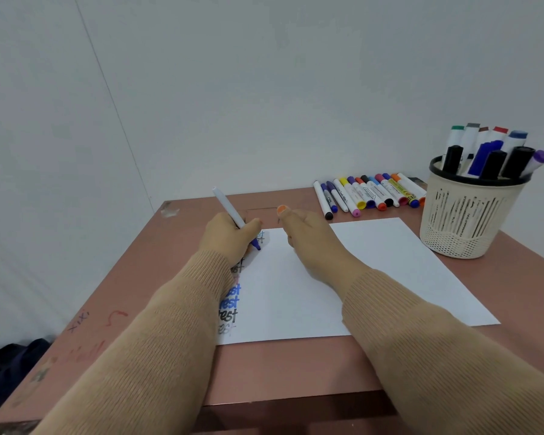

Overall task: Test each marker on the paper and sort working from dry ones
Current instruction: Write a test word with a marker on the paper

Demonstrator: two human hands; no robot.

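A white sheet of paper (390,262) lies on the pinkish-brown table (280,372). Down its left edge runs a column of the word "test" in blue, black and fainter ink. My left hand (230,237) grips a white marker (228,208) with a blue tip, and the tip touches the paper near its top left corner. My right hand (308,240) rests on the paper's top edge, fingers curled under and thumb stuck out. Whether it holds anything is hidden.
A row of several capped markers (371,194) in many colours lies at the table's back edge. A cream basket (465,221) at the right holds several more markers (490,152) upright. White walls close off the back and left. Scribbles mark the table's left side.
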